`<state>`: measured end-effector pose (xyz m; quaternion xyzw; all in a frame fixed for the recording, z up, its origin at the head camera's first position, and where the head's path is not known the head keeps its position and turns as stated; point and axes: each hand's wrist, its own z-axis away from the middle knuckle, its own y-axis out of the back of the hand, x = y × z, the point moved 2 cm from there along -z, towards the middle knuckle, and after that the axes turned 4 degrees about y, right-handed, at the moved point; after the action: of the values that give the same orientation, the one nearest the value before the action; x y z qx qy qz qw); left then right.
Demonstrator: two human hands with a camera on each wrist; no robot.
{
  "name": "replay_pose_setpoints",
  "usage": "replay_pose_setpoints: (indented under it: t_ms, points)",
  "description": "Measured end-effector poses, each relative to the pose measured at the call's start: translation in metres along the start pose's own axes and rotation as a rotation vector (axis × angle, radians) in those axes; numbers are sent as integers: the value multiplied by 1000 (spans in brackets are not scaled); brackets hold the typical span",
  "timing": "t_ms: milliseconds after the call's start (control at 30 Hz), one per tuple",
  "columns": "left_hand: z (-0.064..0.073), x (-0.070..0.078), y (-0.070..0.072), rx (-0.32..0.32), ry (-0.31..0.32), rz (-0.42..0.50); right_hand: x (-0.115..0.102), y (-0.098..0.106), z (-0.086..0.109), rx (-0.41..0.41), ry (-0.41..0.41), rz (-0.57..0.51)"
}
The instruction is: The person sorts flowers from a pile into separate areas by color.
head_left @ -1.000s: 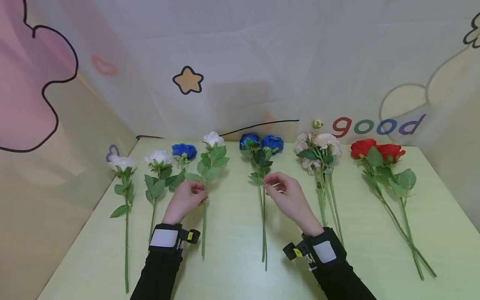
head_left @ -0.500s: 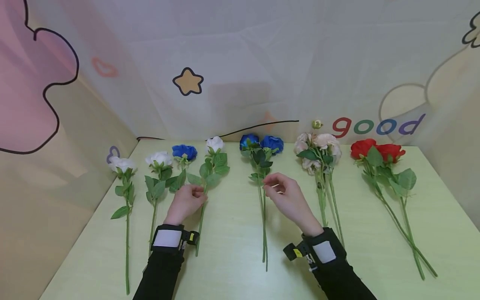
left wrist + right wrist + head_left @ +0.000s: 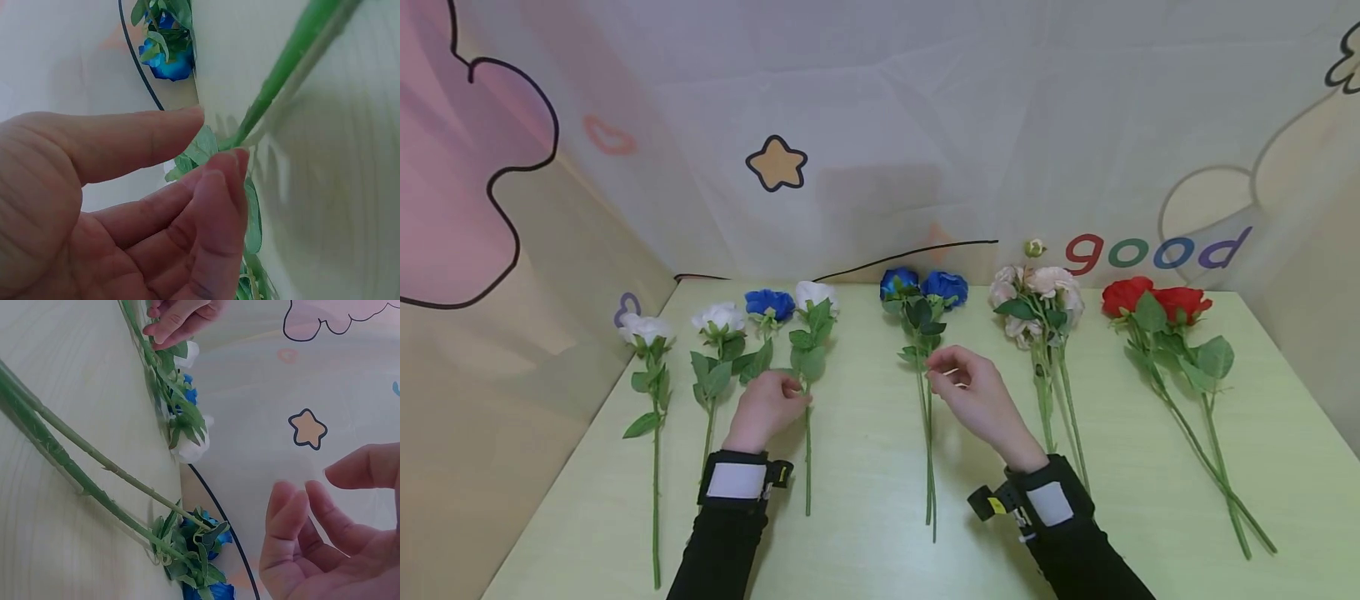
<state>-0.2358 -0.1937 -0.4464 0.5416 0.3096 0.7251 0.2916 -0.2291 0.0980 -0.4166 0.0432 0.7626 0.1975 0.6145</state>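
Note:
My left hand (image 3: 767, 412) is at the upper stem of a white rose (image 3: 815, 296), which lies on the table left of centre. In the left wrist view the fingertips meet the green stem (image 3: 275, 87), while the thumb stands apart from them. My right hand (image 3: 973, 396) hovers beside the stems of two blue roses (image 3: 944, 287), loosely bent and holding nothing. The right wrist view shows a gap between its thumb and fingers, with the blue roses' stems (image 3: 94, 456) off to the side.
Left of my left hand lie a blue rose (image 3: 769, 304) and two more white roses (image 3: 718, 317). Pale pink flowers (image 3: 1051, 283) lie right of centre, then two red roses (image 3: 1126, 297) with crossed stems. A printed cloth (image 3: 880, 108) hangs behind the table (image 3: 865, 533).
The white rose's bloom has swung left and down, nearer the single blue rose, and its stem now lies straighter. The left hand shifted slightly; the right hand stayed in place.

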Motion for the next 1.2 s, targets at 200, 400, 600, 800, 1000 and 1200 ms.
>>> replay_pose_setpoints:
  t_ms: [200, 400, 600, 800, 1000, 1200]
  points:
    - [1, 1, -2, -22, 30, -25, 0, 0, 0, -3, 1, 14]
    - [1, 1, -7, -27, 18, -62, 0, 0, 0, -6, 1, 8]
    - [1, 3, -14, -27, -14, -102, 3, -2, 0, -6, 2, 13]
    - [1, 5, -16, 3, -45, -113, 11, -4, -1, -7, -26, 160]
    - [2, 7, -14, 20, -75, -102, 21, -10, 0, -135, -66, 330]
    - [1, 7, -13, 13, -57, -99, 26, -18, 3, -287, -59, 371]
